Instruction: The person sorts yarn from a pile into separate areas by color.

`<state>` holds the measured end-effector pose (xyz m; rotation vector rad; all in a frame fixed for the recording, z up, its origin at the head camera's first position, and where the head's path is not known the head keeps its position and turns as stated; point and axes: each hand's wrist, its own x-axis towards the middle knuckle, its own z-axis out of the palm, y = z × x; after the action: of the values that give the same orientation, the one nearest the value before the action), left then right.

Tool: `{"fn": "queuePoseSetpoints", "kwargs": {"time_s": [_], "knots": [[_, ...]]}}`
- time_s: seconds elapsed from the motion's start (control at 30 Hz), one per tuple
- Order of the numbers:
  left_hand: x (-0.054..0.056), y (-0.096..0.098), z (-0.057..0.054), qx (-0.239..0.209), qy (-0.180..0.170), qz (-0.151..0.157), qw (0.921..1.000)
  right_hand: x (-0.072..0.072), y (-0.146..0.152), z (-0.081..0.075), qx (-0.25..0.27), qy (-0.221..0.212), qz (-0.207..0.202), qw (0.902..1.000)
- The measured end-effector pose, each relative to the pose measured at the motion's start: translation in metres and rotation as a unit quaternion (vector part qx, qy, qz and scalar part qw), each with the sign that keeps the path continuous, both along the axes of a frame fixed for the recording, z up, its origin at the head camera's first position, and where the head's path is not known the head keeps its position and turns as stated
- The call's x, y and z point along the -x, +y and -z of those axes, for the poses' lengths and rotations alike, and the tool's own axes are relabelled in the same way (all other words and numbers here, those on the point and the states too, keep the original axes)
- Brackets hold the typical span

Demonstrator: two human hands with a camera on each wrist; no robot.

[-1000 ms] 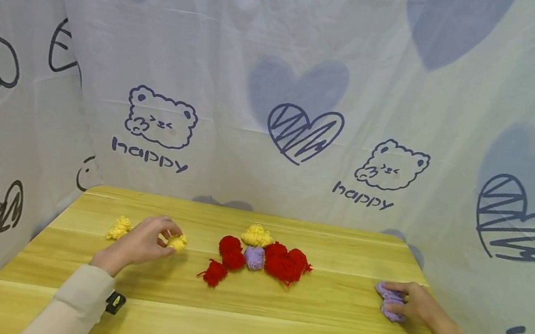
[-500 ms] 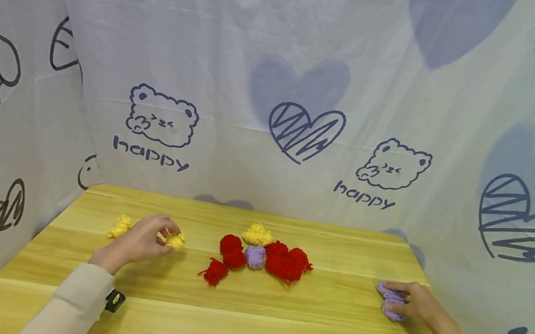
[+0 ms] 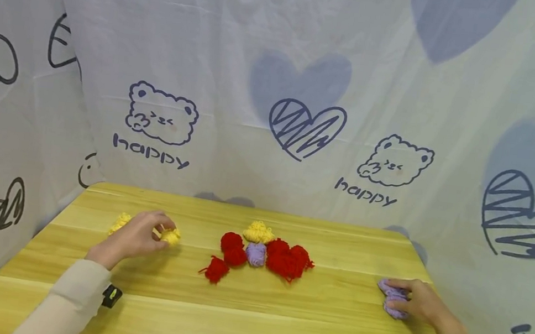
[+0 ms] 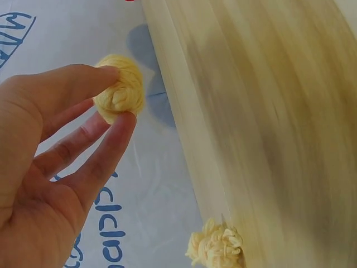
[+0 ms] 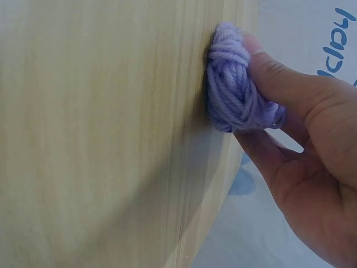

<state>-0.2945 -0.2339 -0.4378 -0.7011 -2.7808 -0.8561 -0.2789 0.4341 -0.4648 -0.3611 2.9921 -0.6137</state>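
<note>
My left hand [image 3: 133, 237] pinches a small yellow yarn ball [image 4: 120, 88] between thumb and fingertips, held over the left part of the table. Partly hidden behind that hand lies another yellow yarn ball [image 4: 216, 245]. On the right, my right hand [image 3: 423, 303] grips purple yarn [image 5: 231, 84] between thumb and fingers, close to the tabletop. In the head view this purple yarn looks like two lumps side by side; whether they are separate I cannot tell.
Mid-table sits a cluster: a yellow yarn ball [image 3: 258, 231] at the back, a purple one [image 3: 255, 254] in front of it, red yarn balls [image 3: 288, 261] to the right and more red yarn [image 3: 233, 249] to the left. A printed cloth [image 3: 230, 145] surrounds the wooden table [image 3: 247, 331].
My left hand has drifted a little to the left with the yellow yarn ball, covering more of the other yellow one. My right hand keeps its hold on the purple yarn, nearly still.
</note>
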Motion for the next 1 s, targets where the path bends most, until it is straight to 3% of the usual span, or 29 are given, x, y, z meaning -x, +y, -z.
{"fn": "queuePoseSetpoints", "kwargs": {"time_s": [0.3,1.0], "knots": [[0.007,-0.01,0.002,0.021,0.028,-0.014,0.9993,0.0,-0.001,-0.002,0.002,-0.003,0.004,1.0],[0.012,-0.024,0.006,0.043,0.017,-0.047,0.9978,-0.001,0.0,0.0,0.007,-0.004,0.005,1.0]]}}
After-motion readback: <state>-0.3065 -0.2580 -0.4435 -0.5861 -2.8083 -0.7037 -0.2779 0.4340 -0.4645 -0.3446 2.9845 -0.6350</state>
